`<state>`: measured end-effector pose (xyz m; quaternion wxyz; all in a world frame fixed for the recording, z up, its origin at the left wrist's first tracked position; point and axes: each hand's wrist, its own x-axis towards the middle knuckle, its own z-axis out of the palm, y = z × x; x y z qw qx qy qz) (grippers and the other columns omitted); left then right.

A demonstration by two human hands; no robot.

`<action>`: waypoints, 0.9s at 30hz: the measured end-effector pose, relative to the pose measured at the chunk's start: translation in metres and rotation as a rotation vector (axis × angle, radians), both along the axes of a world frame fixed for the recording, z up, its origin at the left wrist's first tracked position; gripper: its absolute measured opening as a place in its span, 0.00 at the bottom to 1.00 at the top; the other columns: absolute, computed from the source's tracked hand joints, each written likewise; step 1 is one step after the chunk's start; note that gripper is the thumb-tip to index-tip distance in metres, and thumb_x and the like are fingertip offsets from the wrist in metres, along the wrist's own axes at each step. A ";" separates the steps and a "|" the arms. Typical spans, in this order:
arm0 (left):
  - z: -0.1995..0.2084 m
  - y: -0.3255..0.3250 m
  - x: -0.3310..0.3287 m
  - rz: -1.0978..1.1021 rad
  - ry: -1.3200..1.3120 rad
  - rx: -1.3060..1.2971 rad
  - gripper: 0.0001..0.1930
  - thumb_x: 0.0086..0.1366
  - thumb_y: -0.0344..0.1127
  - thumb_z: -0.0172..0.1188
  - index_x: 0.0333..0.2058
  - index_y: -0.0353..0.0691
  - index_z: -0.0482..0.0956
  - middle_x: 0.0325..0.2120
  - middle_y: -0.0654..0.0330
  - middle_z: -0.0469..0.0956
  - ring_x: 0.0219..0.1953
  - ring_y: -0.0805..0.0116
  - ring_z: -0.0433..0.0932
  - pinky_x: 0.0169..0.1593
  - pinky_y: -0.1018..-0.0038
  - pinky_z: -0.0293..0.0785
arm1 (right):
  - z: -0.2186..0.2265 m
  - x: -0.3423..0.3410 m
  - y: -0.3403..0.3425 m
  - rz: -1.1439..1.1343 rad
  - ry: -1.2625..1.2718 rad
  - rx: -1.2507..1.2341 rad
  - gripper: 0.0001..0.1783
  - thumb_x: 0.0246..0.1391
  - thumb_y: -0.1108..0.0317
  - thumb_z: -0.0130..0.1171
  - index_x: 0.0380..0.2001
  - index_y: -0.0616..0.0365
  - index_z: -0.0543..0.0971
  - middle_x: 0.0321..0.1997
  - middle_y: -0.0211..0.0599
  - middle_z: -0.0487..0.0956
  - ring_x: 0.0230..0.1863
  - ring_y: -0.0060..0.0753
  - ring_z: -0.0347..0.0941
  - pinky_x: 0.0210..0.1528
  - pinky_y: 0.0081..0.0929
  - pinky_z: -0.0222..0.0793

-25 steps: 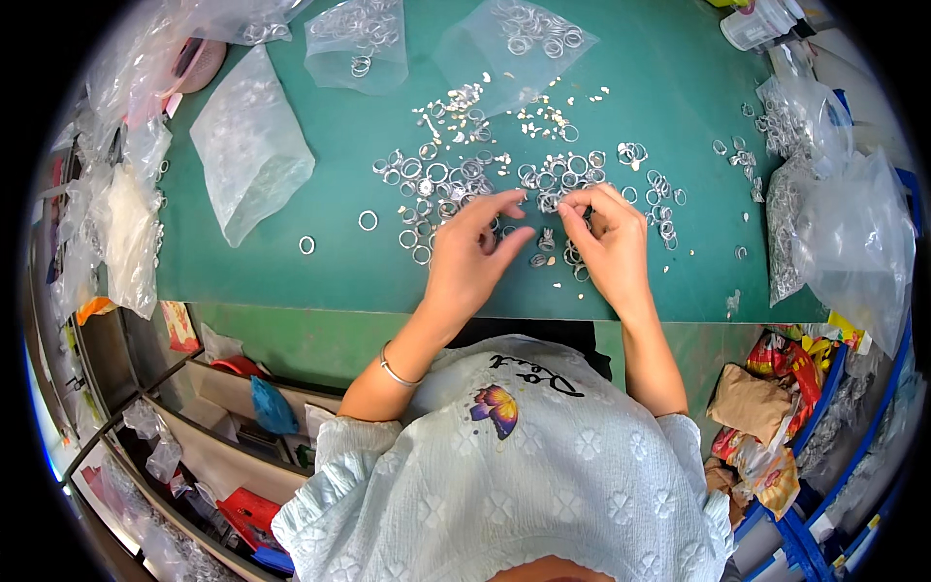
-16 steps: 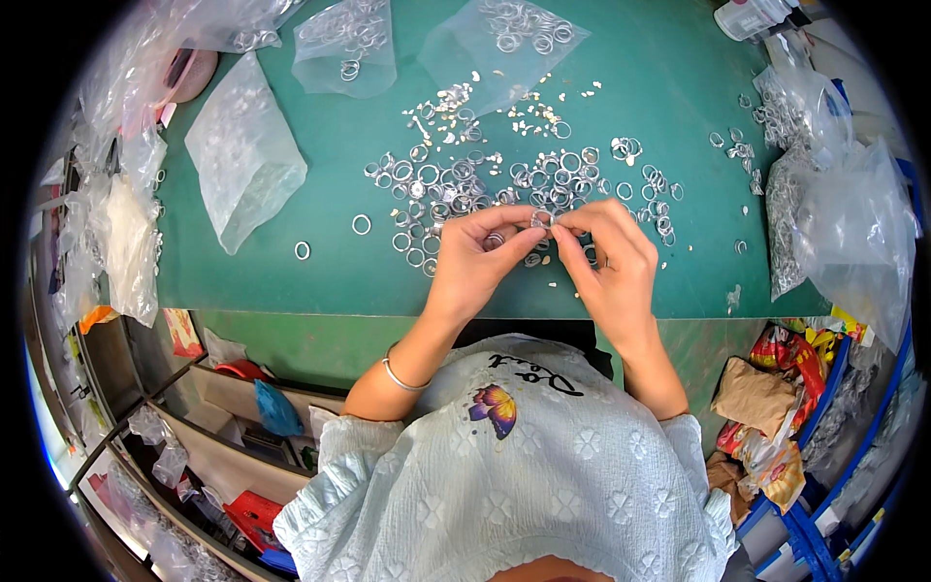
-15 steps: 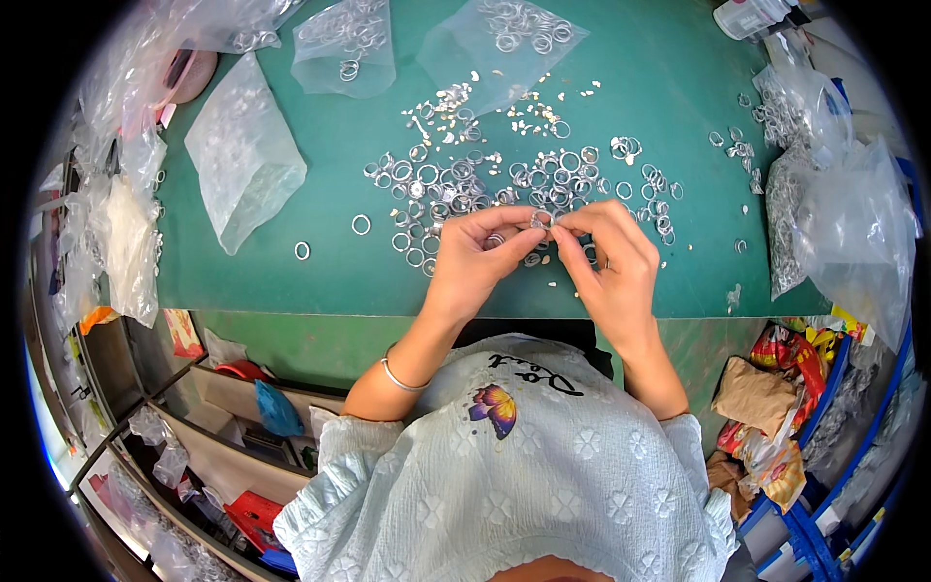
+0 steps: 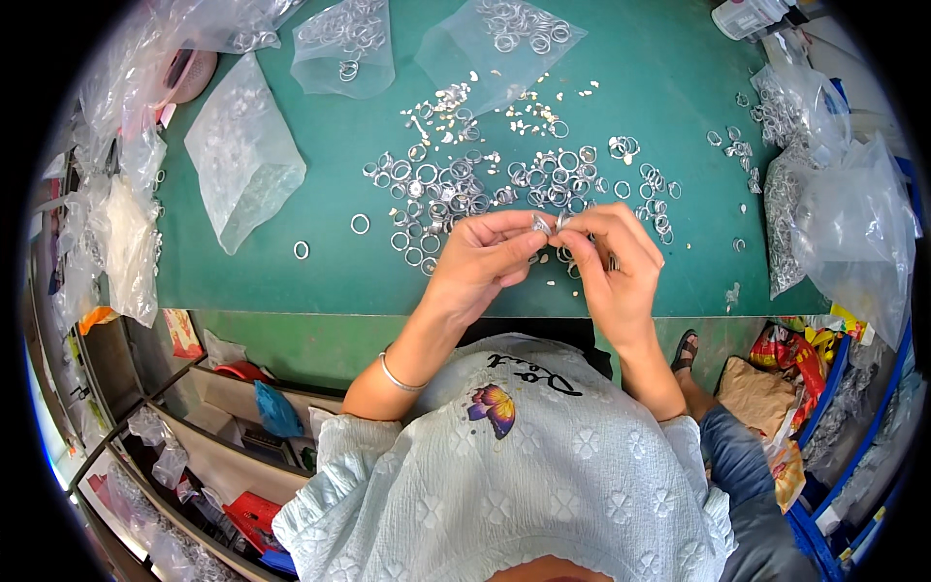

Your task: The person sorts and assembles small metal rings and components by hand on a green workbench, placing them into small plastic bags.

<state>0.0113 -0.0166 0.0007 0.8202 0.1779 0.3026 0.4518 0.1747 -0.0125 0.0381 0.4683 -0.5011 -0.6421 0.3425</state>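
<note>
Two bare hands meet right over the green work mat [image 4: 242, 281], just above its near edge. The left hand [image 4: 480, 257] and the right hand [image 4: 616, 267] both have their fingertips pinched together on a small silver metal ring [image 4: 549, 223] held between them, so both hands are closed narrow around that one little piece, lifted slightly off the mat. I can't tell whether it's one ring or two pieces pressed together, it's too tiny. A thin silver bangle [image 4: 396, 373] sits on the left wrist.

Just beyond the fingers there's a big loose scatter of silver rings [image 4: 456, 189] spread across the middle of the mat, with some smaller pale metal bits [image 4: 456, 102] further out. A couple of single stray rings [image 4: 360, 224] lie apart to the left of the pile.

Clear plastic bags are all over: a mostly flat empty-looking clear bag [image 4: 240, 155] on the left, two clear bags with rings inside [image 4: 509, 34] along the far edge, and a bunch of crumpled clear bags of rings [image 4: 834, 204] piled on the right side. More bunched-up plastic [image 4: 121, 233] hangs off the left edge.

The person wears a pale blue textured top with a butterfly patch [image 4: 495, 407]. Below the table on the left you can see open shelves with clutter [image 4: 242, 436].
</note>
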 end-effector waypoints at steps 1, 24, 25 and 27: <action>0.000 0.000 0.000 -0.005 0.002 -0.007 0.11 0.62 0.27 0.59 0.44 0.33 0.79 0.36 0.58 0.81 0.20 0.86 0.63 0.21 0.86 0.53 | -0.003 0.000 0.000 -0.006 0.043 -0.029 0.06 0.45 0.81 0.64 0.29 0.63 0.79 0.29 0.36 0.76 0.22 0.25 0.73 0.20 0.22 0.65; -0.002 -0.021 0.020 -0.091 0.518 0.103 0.08 0.62 0.27 0.60 0.40 0.34 0.80 0.30 0.59 0.81 0.19 0.85 0.65 0.20 0.86 0.57 | -0.026 0.027 -0.029 -0.044 0.069 -0.268 0.02 0.52 0.76 0.61 0.30 0.63 0.79 0.26 0.30 0.75 0.15 0.10 0.54 0.18 0.15 0.48; -0.003 -0.021 0.019 -0.108 0.459 0.074 0.08 0.62 0.27 0.60 0.40 0.35 0.80 0.30 0.59 0.81 0.19 0.85 0.65 0.20 0.86 0.56 | -0.024 0.027 -0.032 -0.050 0.097 -0.285 0.02 0.52 0.77 0.61 0.30 0.63 0.79 0.26 0.29 0.75 0.15 0.10 0.54 0.18 0.15 0.48; -0.003 -0.021 0.020 -0.115 0.387 0.040 0.08 0.62 0.27 0.60 0.40 0.35 0.80 0.29 0.59 0.81 0.19 0.85 0.65 0.20 0.86 0.56 | -0.014 0.025 -0.032 -0.057 0.149 -0.314 0.02 0.51 0.77 0.61 0.30 0.63 0.80 0.26 0.28 0.75 0.15 0.10 0.54 0.17 0.15 0.48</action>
